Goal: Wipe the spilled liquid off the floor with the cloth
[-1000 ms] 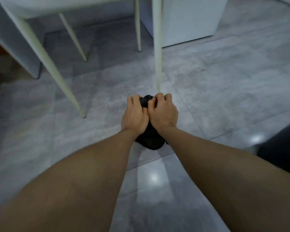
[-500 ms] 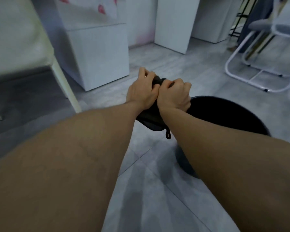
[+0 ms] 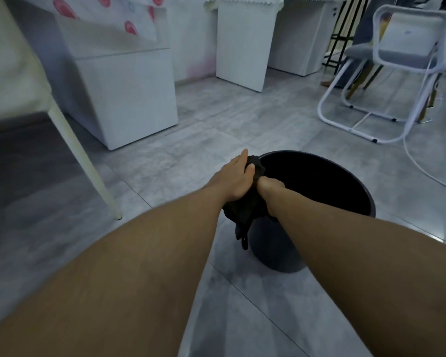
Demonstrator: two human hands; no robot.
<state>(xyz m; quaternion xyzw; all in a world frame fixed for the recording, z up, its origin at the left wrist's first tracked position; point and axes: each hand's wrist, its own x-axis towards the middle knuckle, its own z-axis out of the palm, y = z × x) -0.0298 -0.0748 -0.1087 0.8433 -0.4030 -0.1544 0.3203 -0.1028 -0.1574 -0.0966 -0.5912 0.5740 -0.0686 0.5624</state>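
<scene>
Both my hands hold a dark cloth [image 3: 243,213] bunched up in the air over the near-left rim of a black bucket [image 3: 355,186]. My left hand [image 3: 236,180] wraps its upper part, fingers partly stretched out. My right hand [image 3: 268,188] grips it from the right, mostly turned away so only the wrist and knuckles show. A loose end of the cloth hangs down below the hands, in front of the bucket's wall. I see no liquid on the grey tiled floor [image 3: 165,166] from here.
A pale chair leg [image 3: 88,166] stands on the floor at the left. White cabinets [image 3: 129,99] line the back. A white folding chair [image 3: 386,73] with a cable running across the floor stands at the right.
The cloth was pressed on the floor by the chair leg a second ago. Both hands lifted it and carried it to the right, over the bucket's rim; my view turned with them.
</scene>
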